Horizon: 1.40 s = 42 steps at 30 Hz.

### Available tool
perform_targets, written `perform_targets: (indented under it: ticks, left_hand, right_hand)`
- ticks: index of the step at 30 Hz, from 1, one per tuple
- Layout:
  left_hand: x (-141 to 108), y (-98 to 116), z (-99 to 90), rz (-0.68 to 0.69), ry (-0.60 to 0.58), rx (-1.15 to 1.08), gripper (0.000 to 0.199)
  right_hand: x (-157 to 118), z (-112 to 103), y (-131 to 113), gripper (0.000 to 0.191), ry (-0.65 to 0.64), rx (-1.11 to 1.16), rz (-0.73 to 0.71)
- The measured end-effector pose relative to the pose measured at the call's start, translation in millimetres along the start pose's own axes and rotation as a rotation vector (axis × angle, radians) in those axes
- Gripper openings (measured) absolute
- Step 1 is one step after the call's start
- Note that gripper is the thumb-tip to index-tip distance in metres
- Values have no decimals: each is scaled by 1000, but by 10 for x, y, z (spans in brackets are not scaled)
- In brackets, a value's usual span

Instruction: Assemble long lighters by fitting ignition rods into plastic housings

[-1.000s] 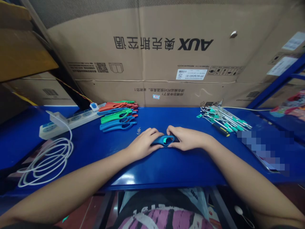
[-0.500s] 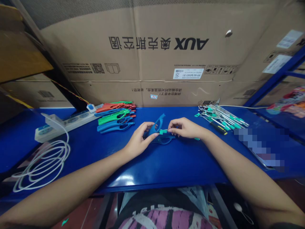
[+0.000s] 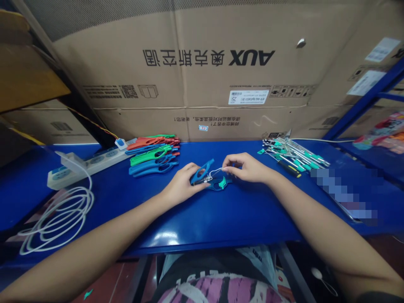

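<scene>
My left hand (image 3: 183, 182) is closed around a blue plastic handle shell (image 3: 203, 169) with an oval opening, held tilted above the table. A thin white wire (image 3: 216, 170) runs out of this shell, and its far end is pinched between the thumb and forefinger of my right hand (image 3: 241, 167). Just below lies another blue handle shell (image 3: 216, 186), partly hidden by my left hand. A crumpled scrap of green tape (image 3: 222, 182) rests on that lower shell.
Red, green and blue handle shells (image 3: 154, 155) are stacked at left beside a power strip (image 3: 91, 162) and coiled white cable (image 3: 57, 214). At right are metal rods (image 3: 293, 153) with green tape, a yellow-black screwdriver (image 3: 289, 169) and a blurred flat object (image 3: 342, 195). A cardboard box (image 3: 202, 84) stands behind.
The green tape has left my right fingertips and now sits on the lower shell. White wire shows in my right hand, and the held shell has tipped lower.
</scene>
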<state>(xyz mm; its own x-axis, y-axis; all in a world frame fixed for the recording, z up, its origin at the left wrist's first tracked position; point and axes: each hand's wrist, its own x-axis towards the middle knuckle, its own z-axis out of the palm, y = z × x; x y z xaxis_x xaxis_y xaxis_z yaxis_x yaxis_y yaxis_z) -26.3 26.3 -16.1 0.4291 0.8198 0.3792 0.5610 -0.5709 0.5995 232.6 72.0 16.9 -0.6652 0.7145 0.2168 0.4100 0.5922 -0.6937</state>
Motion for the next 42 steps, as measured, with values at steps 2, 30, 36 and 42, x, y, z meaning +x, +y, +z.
perform_targets:
  ticks: [2, 30, 36, 42]
  left_hand:
    - [0, -26, 34, 9, -31, -6, 21]
    - [-9, 0, -26, -83, -45, -58, 69]
    - [-11, -50, -37, 23, -182, 66, 48]
    - [-21, 8, -70, 47, -218, 84, 40]
  right_hand:
    - [0, 2, -16, 21, 7, 6, -6]
    - [-60, 11, -146, 10, -320, -131, -150]
    - [-67, 43, -124, 7, -394, -168, -88]
    - [-67, 39, -133, 11, -370, -240, -47]
